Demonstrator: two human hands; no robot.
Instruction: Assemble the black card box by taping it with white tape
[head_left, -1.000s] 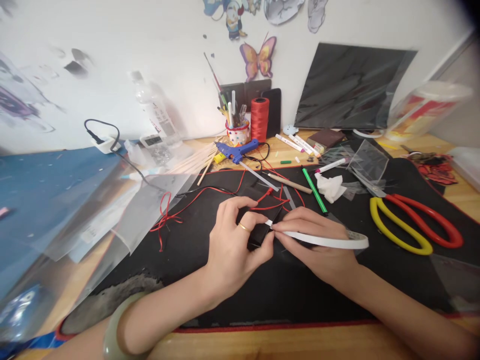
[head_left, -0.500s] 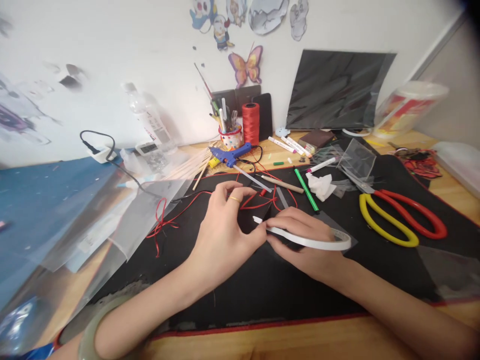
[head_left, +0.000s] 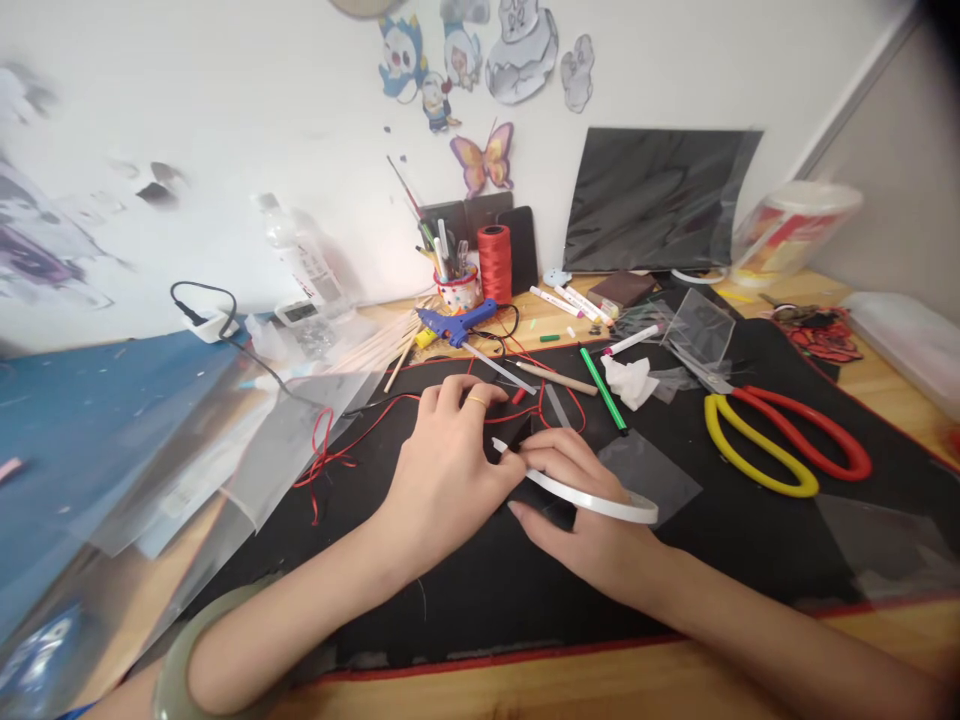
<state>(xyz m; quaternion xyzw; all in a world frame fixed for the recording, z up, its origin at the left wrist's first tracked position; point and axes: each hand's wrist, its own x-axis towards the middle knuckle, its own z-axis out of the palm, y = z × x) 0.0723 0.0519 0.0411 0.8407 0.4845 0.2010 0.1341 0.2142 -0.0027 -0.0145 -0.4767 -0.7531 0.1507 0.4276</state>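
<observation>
Over the black mat, my left hand pinches the free end of a narrow white tape between thumb and fingers. The rest looks like a thin roll of tape, lying around the fingers of my right hand. My right fingertips meet the strip close to my left thumb. A dark piece shows between the hands, too dim to make out. Just right of my right hand lies a clear plastic sheet. Behind my hands run loose red ribbon and a wooden stick.
Scissors with yellow and red handles lie at right. A blue glue gun, green pen, crumpled tissue and red thread spool are farther back. Plastic sheets and a black cable lie at left.
The view has tilted up slightly. My right hand's thumb has moved apart from its fingers, and the tape roll has shifted a little left and down. My left hand keeps its pinch.
</observation>
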